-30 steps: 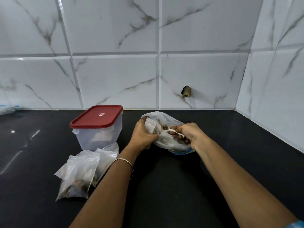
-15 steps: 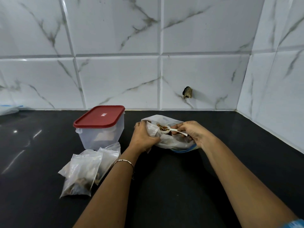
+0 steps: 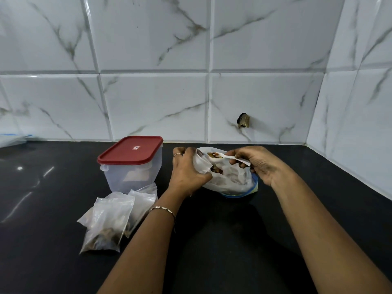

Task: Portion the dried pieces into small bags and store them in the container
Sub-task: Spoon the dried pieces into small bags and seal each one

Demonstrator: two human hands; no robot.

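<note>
My left hand [image 3: 187, 172] grips a small clear bag [image 3: 203, 164] by its mouth, over a larger plastic bag of dried pieces [image 3: 233, 181] on the black counter. My right hand [image 3: 257, 163] pinches the handle of a white plastic spoon [image 3: 220, 157]; its bowl carries brown dried pieces right at the small bag's opening. Two filled small bags [image 3: 108, 223] lie flat at the left front. Behind them stands a clear container with a red lid [image 3: 132, 150], closed.
The black counter [image 3: 212, 240] runs back to a white marble-tiled wall and into a corner on the right. A clear plastic item [image 3: 12, 140] lies at the far left edge. A dark broken spot [image 3: 244, 120] marks the wall.
My right hand lifted the spoon out of the large bag with a load of dried pieces and brought it to the mouth of the small bag my left hand holds.
</note>
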